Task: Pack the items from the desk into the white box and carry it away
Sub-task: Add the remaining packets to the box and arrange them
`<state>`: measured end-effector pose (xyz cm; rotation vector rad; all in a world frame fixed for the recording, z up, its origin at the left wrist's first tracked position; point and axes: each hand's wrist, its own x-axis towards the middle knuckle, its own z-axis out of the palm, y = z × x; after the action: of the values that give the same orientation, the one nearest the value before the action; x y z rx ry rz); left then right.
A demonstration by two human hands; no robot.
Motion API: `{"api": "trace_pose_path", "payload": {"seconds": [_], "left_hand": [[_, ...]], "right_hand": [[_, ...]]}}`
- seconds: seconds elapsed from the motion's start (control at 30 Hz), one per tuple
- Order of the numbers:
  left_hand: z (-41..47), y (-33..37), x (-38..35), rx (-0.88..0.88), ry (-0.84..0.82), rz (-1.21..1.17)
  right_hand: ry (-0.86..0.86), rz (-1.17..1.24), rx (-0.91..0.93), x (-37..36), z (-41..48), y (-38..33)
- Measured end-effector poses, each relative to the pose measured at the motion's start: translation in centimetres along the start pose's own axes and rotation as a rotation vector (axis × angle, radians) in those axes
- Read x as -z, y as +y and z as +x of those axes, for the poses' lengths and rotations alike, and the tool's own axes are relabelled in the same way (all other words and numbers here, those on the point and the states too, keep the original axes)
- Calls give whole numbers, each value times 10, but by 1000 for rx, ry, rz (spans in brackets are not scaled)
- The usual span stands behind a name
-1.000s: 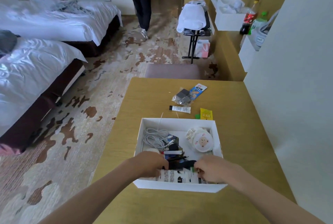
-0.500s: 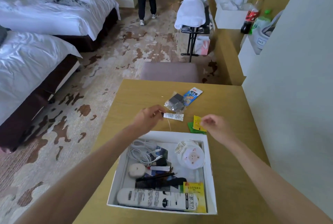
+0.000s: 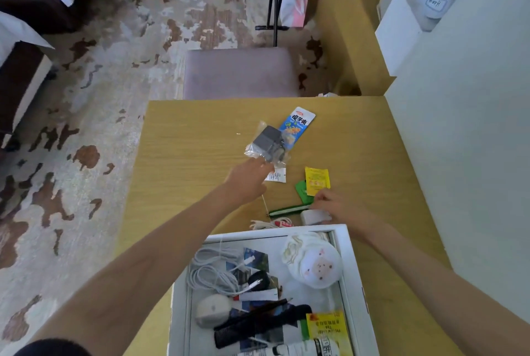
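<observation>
Head view: at twelve o'clock from the white box point(image 3: 354, 284), the left hand point(image 3: 249, 180) touches the clear bag point(image 3: 268, 143) and the right hand point(image 3: 334, 206) touches the green strip point(image 3: 289, 209). I cannot tell whether either hand grips.

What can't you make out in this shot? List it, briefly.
Head view:
- Left hand: its own back hides the fingertips; grip on the clear bag unclear.
- Right hand: fingers cover the end of the green strip and part of a small white thing; grip unclear.
- White box: near end cut off by bottom edge.
- Yellow sachet: print too small.
</observation>
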<state>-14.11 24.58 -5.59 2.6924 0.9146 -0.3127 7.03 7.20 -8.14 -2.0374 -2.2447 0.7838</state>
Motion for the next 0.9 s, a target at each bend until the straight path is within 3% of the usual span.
{"api": "trace_pose_path", "payload": {"seconds": [0.07,0.17,0.33,0.6,0.73,0.9], "left_hand": [[4,-5,-9,16,43,10],[10,-14,-18,67,77,-30],[17,-22,-30,70,82,70],[6,-20,-7,30,15,187],[-42,-12,22,11,158,201],[-125,24,56,138,239,-73]], "right_hand": [[46,-71,70,4,0,1],[58,6,20,8,-3,3],[353,257,-133,22,1,-11],[531,661,-367,68,-23,-38],[604,927,-324,83,-58,-64],[506,1012,-163,85,-100,-92]]}}
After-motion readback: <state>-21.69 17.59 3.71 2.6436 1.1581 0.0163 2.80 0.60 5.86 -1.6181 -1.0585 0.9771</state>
